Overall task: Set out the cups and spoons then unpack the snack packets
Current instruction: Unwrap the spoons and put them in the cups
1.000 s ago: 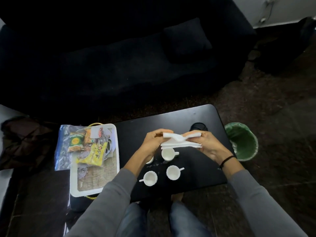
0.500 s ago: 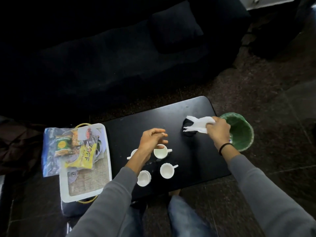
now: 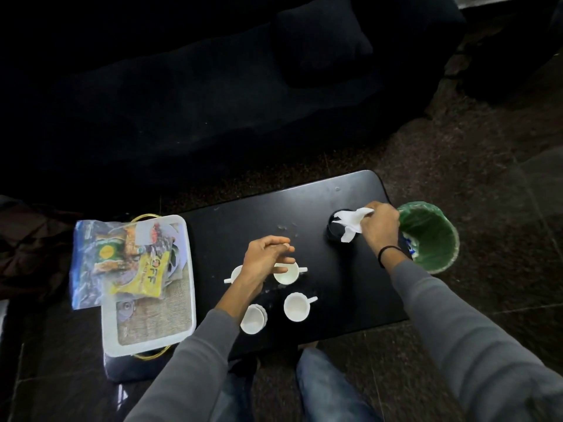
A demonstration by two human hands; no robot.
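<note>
From the head camera, four white cups (image 3: 297,306) stood in a loose cluster on the near half of the black surface (image 3: 243,220), one of them partly hidden under the left wrist. The left hand (image 3: 266,257) hovered just above the cluster, its fingers loosely curled and, as far as could be seen, holding nothing. No spoon could be made out on the surface.

The right hand (image 3: 380,228) was well off to the right, its fingers pinching a crumpled white paper (image 3: 350,222) that hung over a dark round thing (image 3: 335,236). A green bin (image 3: 432,236) stood on the floor just beyond that hand. Whether the paper wrapped any spoons could not be told.

The clear bag of snack packets (image 3: 122,260), with a yellow packet (image 3: 146,277) on top, lay on a white tray (image 3: 152,321) at the left end. It overhung the tray's left edge, and its long side ran roughly away from the person. It lay to the left of both hands, near the left one and well apart from the right, with bare surface between it and the cups.

Unpacking therefore looked like a job for the free left hand, reaching sideways to its left, while the right hand first had to be rid of the paper.
</note>
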